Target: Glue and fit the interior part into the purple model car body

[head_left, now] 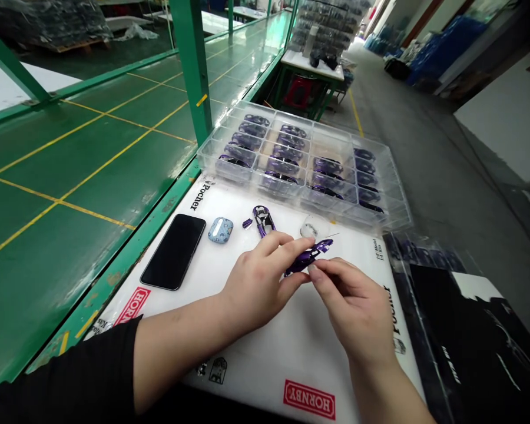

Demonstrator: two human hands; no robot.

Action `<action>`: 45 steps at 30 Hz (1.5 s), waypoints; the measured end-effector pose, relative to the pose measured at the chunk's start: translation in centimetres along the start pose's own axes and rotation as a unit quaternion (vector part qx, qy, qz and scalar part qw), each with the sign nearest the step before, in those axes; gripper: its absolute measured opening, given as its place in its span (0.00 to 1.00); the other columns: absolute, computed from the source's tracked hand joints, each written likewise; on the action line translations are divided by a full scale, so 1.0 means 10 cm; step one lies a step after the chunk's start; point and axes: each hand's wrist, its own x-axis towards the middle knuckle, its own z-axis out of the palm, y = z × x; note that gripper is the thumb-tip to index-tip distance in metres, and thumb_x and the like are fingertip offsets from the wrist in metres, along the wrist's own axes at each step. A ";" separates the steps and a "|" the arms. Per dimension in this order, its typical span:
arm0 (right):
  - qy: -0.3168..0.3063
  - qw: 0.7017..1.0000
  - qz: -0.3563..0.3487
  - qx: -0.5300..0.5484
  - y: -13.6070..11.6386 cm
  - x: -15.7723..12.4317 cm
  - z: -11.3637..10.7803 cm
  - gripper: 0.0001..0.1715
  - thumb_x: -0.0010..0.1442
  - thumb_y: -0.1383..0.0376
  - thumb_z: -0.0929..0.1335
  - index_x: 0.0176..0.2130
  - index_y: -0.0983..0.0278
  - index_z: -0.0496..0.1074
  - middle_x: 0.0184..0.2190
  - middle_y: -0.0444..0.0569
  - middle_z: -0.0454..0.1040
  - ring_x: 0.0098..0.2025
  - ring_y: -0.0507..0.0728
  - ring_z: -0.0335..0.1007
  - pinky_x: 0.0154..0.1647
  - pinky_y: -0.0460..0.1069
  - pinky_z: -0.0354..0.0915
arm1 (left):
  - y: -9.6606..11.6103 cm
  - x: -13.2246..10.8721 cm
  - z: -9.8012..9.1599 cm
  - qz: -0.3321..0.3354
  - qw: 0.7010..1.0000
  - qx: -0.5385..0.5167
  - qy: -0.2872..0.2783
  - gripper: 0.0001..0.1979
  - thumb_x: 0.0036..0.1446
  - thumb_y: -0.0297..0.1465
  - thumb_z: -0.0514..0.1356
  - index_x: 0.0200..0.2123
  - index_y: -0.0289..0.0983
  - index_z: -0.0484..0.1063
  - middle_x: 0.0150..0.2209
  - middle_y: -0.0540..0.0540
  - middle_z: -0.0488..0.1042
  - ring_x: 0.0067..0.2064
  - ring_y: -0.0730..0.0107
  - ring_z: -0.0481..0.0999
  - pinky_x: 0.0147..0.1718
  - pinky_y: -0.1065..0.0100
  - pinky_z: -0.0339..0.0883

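Purple shell (307, 258) is over the bench (291, 338), clamped by the left hand (260, 274) from nine o'clock; the right hand (357, 303) touches it from four, its grip unclear. Work looks unfinished: a second shell (264, 220) lies at ten, while the tray (331, 143) at twelve holds many.

The handheld purple model-car body (308, 257) looks like glossy plastic; the compartment tray (335, 209) is clear, shiny plastic. The smartphone (174, 252) has a smooth, glassy screen, the sleeve (70, 371) matt cloth, the green conveyor surface (92, 147) a glossy finish.
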 end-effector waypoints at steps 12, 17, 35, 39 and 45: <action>0.017 0.993 0.094 0.068 -0.01 0.04 0.06 0.12 0.68 0.53 0.80 0.42 0.58 0.87 0.37 0.48 0.85 0.34 0.56 0.76 0.36 0.51 0.72 | -0.01 -0.05 0.01 0.070 0.991 0.114 -0.002 0.23 0.76 0.35 0.66 0.71 0.44 0.72 0.59 0.43 0.83 0.53 0.58 0.88 0.48 0.60 0.87; 0.039 0.977 0.144 0.150 0.07 0.05 0.06 0.15 0.65 0.52 0.82 0.43 0.59 0.87 0.34 0.47 0.82 0.32 0.54 0.71 0.33 0.50 0.68 | -0.01 -0.03 0.02 0.009 1.000 0.029 -0.004 0.32 0.69 0.34 0.74 0.71 0.45 0.69 0.62 0.41 0.79 0.55 0.55 0.87 0.54 0.55 0.85; 0.034 0.913 0.198 0.356 -0.01 0.15 0.02 0.16 0.60 0.54 0.85 0.39 0.61 0.86 0.21 0.39 0.65 0.23 0.48 0.54 0.25 0.47 0.53 | 0.01 0.12 0.01 -0.363 0.739 -0.551 -0.131 0.27 0.58 0.38 0.82 0.56 0.35 0.82 0.37 0.49 0.80 0.32 0.73 0.82 0.37 0.68 0.79; -0.002 0.913 0.205 0.352 0.00 0.14 0.02 0.16 0.62 0.53 0.83 0.37 0.62 0.84 0.23 0.40 0.67 0.24 0.49 0.55 0.25 0.48 0.52 | 0.02 0.11 0.03 -0.339 0.773 -0.527 -0.098 0.25 0.57 0.35 0.82 0.53 0.34 0.80 0.35 0.49 0.82 0.33 0.72 0.82 0.38 0.68 0.78; -0.025 0.915 0.205 0.346 -0.01 0.13 0.03 0.15 0.64 0.54 0.82 0.36 0.62 0.83 0.24 0.40 0.67 0.25 0.50 0.54 0.25 0.48 0.52 | 0.04 0.12 0.04 -0.330 0.791 -0.509 -0.081 0.25 0.56 0.34 0.82 0.53 0.34 0.79 0.35 0.50 0.82 0.33 0.71 0.82 0.38 0.67 0.77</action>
